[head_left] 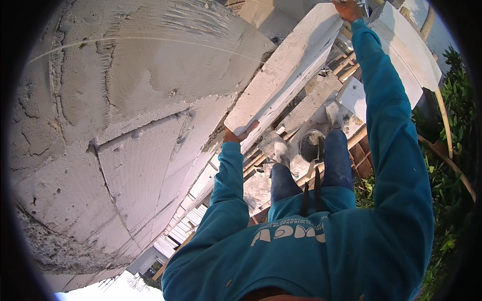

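A long pale lightweight concrete block (281, 70) lies at a slant along the top edge of the block wall (135, 165). My left hand (240, 133) grips its near end from below, the thumb or a finger showing on the side face. At the far upper end, my right hand (349, 10) wraps around the block's corner with that arm stretched out. The block's outer side face is in view between my hands. Part of its underside is hidden against the wall.
Below stands a bamboo scaffold (357, 136) with planks and a mortar-smeared bucket (312, 144) near my knees. More white blocks (401, 45) are stacked at the upper right, another block (353, 96) below them. Green plants (449, 185) border the right side.
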Demonstrator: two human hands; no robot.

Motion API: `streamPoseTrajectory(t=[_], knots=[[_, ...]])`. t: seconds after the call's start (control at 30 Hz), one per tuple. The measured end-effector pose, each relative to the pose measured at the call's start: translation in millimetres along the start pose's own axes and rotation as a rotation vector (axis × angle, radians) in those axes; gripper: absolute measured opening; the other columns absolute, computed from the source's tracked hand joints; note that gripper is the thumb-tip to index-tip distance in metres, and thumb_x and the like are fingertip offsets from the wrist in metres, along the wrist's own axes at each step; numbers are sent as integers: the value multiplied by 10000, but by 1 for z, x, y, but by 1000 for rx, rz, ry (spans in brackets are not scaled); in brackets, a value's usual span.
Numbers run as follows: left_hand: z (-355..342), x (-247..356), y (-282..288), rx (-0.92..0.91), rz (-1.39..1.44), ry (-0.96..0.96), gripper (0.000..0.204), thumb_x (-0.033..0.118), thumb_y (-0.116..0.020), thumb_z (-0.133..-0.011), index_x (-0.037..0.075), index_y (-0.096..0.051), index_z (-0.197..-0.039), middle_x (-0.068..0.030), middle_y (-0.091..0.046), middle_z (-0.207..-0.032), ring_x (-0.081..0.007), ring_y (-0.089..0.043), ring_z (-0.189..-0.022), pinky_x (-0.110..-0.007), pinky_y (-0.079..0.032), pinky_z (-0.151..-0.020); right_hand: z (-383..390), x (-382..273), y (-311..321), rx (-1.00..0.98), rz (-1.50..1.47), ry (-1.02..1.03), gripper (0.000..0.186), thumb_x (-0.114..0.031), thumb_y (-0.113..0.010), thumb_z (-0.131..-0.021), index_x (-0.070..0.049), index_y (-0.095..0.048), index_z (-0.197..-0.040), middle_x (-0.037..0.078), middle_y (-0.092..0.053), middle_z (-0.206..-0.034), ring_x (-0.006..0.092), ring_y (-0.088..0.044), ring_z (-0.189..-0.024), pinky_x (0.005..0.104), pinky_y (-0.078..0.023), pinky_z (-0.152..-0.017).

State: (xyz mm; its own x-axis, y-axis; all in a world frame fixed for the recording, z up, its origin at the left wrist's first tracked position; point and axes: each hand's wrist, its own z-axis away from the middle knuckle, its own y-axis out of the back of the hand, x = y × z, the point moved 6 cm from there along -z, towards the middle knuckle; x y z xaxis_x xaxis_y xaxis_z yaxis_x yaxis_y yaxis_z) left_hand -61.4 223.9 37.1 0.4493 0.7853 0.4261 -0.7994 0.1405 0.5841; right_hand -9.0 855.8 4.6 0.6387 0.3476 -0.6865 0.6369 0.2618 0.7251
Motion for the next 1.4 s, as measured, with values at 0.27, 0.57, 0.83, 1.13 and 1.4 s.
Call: streamPoseTrajectory(t=[0.27,0.57,0.83,1.13,1.4], knots=[[54,-10,14,708,821,255,755,420,-923,-548,-67,-607,-1030,-162,-677,-979,-274,-666,-858,-393,-551,-745,43,-18,-7,-316,-295,-84,757,-531,-740,-788,-50,-525,-1333,167,-686,-974,258,-692,-811,369,-601,-642],[10,-43,-9,623,1901,511,601,451,-472,-936,49,-401,-1377,-157,-360,-1467,-429,-352,-1320,-748,-413,-945,77,-17,16,20,-511,-178,957,-484,-765,-761,11,-324,-1450,257,-516,-1352,385,-525,-1242,422,-427,-1037],[-21,-55,-24,409,1666,582,501,420,-374,-977,95,-497,-1339,-123,-496,-1386,-417,-410,-1299,-722,-428,-949,129,-17,30,123,-515,-593,848,-462,-703,-831,11,-352,-1442,233,-510,-1371,378,-499,-1269,427,-413,-1053],[-30,-75,-18,369,1405,582,496,416,-353,-981,118,-488,-1354,-112,-485,-1406,-416,-413,-1304,-676,-456,-961,142,-22,33,131,-480,-640,669,-499,-627,-878,32,-533,-1273,230,-656,-1117,398,-623,-1066,462,-502,-907],[8,-38,-1,649,1580,728,562,426,-240,-962,119,-487,-1363,-114,-502,-1397,-434,-441,-1286,-671,-433,-986,129,-54,28,-79,-550,-628,722,-501,-563,-916,17,-432,-1402,241,-511,-1372,392,-581,-1150,440,-475,-971]])
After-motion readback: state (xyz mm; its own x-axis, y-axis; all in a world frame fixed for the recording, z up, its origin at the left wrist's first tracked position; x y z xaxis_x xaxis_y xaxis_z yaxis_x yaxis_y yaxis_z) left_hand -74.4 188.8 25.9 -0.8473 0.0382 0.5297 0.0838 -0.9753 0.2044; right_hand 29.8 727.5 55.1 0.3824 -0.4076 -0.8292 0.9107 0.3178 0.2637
